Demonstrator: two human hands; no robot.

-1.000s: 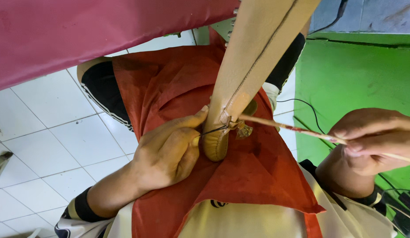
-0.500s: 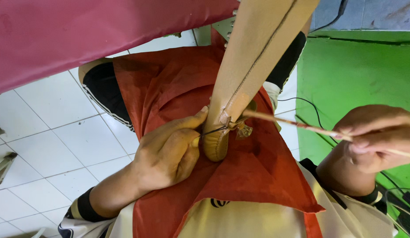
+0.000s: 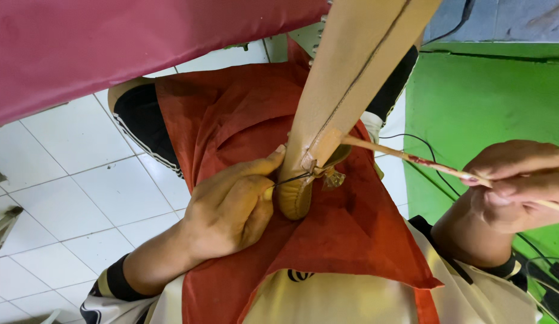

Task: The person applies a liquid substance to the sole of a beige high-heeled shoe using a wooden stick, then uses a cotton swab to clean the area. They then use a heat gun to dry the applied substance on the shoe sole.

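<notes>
My left hand [image 3: 231,207] grips the rounded lower end of a long tan leather piece [image 3: 345,84] that runs up and out of the top of the view, thumb pressed near a small metal fitting [image 3: 332,177]. My right hand [image 3: 519,183] pinches a thin wooden stick [image 3: 411,158] whose tip reaches into the folded end of the leather. Both rest over a red-orange cloth [image 3: 243,120] spread on my lap.
A dark pink fabric sheet [image 3: 111,48] hangs across the upper left. White floor tiles [image 3: 69,198] lie to the left, a green mat [image 3: 483,102] with thin black cables [image 3: 435,174] to the right.
My right hand has shifted slightly to the right and up with the stick. The left hand keeps its grip on the leather end.
</notes>
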